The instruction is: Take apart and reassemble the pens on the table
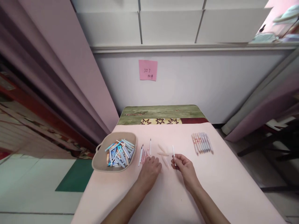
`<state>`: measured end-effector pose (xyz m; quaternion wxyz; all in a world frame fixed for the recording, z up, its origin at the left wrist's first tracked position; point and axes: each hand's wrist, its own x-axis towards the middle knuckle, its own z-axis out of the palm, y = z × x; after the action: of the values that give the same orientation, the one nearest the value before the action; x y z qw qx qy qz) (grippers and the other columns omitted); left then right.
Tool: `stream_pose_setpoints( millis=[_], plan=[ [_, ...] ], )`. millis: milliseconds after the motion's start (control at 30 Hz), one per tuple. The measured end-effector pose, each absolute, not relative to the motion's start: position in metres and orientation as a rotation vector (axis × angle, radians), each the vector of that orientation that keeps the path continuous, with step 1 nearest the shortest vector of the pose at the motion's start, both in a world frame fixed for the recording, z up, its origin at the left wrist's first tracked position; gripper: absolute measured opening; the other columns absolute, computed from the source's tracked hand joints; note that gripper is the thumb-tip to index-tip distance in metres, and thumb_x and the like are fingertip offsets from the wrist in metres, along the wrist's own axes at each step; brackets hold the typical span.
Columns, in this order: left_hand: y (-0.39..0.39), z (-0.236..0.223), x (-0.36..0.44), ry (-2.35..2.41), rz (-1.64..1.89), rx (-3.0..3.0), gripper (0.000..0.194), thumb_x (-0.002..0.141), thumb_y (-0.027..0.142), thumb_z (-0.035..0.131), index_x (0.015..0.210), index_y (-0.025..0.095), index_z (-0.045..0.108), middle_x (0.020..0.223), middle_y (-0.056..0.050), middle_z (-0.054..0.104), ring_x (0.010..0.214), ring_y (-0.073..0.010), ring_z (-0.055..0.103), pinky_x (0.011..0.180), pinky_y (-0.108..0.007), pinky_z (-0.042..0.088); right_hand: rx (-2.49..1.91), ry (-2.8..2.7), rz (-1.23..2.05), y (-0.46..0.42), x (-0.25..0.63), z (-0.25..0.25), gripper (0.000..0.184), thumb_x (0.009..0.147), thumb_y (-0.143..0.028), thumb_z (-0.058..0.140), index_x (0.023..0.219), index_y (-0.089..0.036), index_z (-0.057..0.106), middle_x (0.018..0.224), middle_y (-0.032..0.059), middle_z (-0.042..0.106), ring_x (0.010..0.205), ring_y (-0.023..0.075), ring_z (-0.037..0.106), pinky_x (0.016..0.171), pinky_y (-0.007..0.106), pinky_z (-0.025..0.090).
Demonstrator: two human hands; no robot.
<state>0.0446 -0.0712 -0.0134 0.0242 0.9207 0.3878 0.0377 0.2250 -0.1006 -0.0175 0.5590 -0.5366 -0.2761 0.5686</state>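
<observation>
My right hand [184, 169] pinches a slim white pen refill [173, 151] between thumb and fingers, its dark tip pointing down toward the table. My left hand [150, 171] rests low over the table, fingers curled at the near ends of several pink pen barrels [144, 155]; anything under its fingertips is hidden. Beside the barrels lies a white refill [140, 155] with a black tip, and another refill [150, 146] lies just beyond my left fingers. Between both hands are several pale, slightly blurred pen parts [163, 153].
At the left stands a beige basket [98, 163] full of blue, white and orange pen pieces. A row of pens [202, 143] lies on the right of the pink-covered table [210, 189]. A pink note [148, 70] hangs on the wall behind; a curtain [77, 62] hangs at left.
</observation>
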Motion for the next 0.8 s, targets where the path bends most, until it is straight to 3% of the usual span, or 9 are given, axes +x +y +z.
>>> stream_pose_setpoints(
  millis=[100, 167, 300, 367, 467, 600, 800],
  plan=[
    [-0.058, -0.015, 0.049, 0.985, 0.146, 2.839, 0.019, 0.084, 0.004, 0.049, 0.076, 0.016, 0.061, 0.080, -0.007, 0.064, 0.090, -0.0237, 0.056, 0.095, -0.043, 0.036, -1.260, -0.686, 1.323, -0.103, 0.228, -0.007, 0.033, 0.072, -0.047, 0.072, 0.080, -0.016, 0.063, 0.071, 0.0010, 0.063, 0.062, 0.0117, 0.054, 0.063, 0.025, 0.045],
    [-0.053, -0.008, 0.047, 1.058, 0.359, 2.589, 0.019, 0.084, 0.004, 0.050, 0.076, 0.017, 0.061, 0.080, -0.007, 0.064, 0.088, -0.0228, 0.057, 0.092, -0.042, 0.039, -1.272, -0.756, 1.284, -0.105, 0.231, 0.002, 0.031, 0.075, -0.046, 0.070, 0.077, -0.016, 0.063, 0.072, 0.0014, 0.062, 0.065, 0.0120, 0.053, 0.063, 0.024, 0.044],
    [-0.054, 0.021, 0.042, 1.156, 0.952, 1.388, 0.002, 0.084, 0.017, 0.057, 0.084, 0.017, 0.060, 0.083, -0.005, 0.066, 0.075, -0.0169, 0.061, 0.075, -0.033, 0.050, -1.324, -0.793, 1.104, -0.107, 0.228, 0.025, 0.028, 0.078, -0.044, 0.068, 0.080, -0.017, 0.062, 0.059, -0.0049, 0.049, 0.053, 0.0076, 0.040, 0.050, 0.019, 0.035],
    [-0.059, 0.035, 0.043, 1.045, 1.061, 0.717, 0.002, 0.083, 0.016, 0.059, 0.084, 0.015, 0.060, 0.084, -0.007, 0.068, 0.072, -0.0141, 0.064, 0.072, -0.029, 0.053, -1.277, -0.806, 1.040, -0.110, 0.220, 0.039, 0.025, 0.083, -0.043, 0.064, 0.083, -0.018, 0.058, 0.055, -0.0070, 0.045, 0.048, 0.0068, 0.036, 0.045, 0.018, 0.032],
    [-0.070, 0.048, 0.046, 0.919, 1.116, 0.158, 0.007, 0.083, 0.006, 0.057, 0.084, 0.010, 0.062, 0.084, -0.010, 0.069, 0.072, -0.0130, 0.067, 0.070, -0.024, 0.056, -1.164, -0.917, 0.937, -0.116, 0.203, 0.057, 0.019, 0.090, -0.038, 0.055, 0.090, -0.020, 0.053, 0.061, -0.0042, 0.054, 0.052, 0.0088, 0.047, 0.049, 0.019, 0.041],
    [-0.079, 0.055, 0.049, 0.880, 1.173, -0.002, 0.012, 0.083, 0.001, 0.054, 0.088, 0.006, 0.065, 0.079, -0.010, 0.070, 0.070, -0.0139, 0.069, 0.066, -0.023, 0.058, -1.119, -1.153, 0.709, -0.123, 0.184, 0.060, 0.010, 0.093, -0.029, 0.049, 0.099, -0.020, 0.052, 0.074, 0.0007, 0.062, 0.063, 0.0124, 0.061, 0.059, 0.024, 0.052],
    [-0.084, 0.056, 0.050, 0.835, 1.181, -0.034, 0.013, 0.082, -0.001, 0.055, 0.085, 0.006, 0.066, 0.078, -0.010, 0.071, 0.070, -0.0146, 0.070, 0.067, -0.024, 0.060, -1.171, -1.384, 0.470, -0.123, 0.177, 0.047, 0.009, 0.093, -0.020, 0.047, 0.100, -0.020, 0.052, 0.083, 0.0024, 0.063, 0.070, 0.0131, 0.066, 0.062, 0.024, 0.055]
  ],
)
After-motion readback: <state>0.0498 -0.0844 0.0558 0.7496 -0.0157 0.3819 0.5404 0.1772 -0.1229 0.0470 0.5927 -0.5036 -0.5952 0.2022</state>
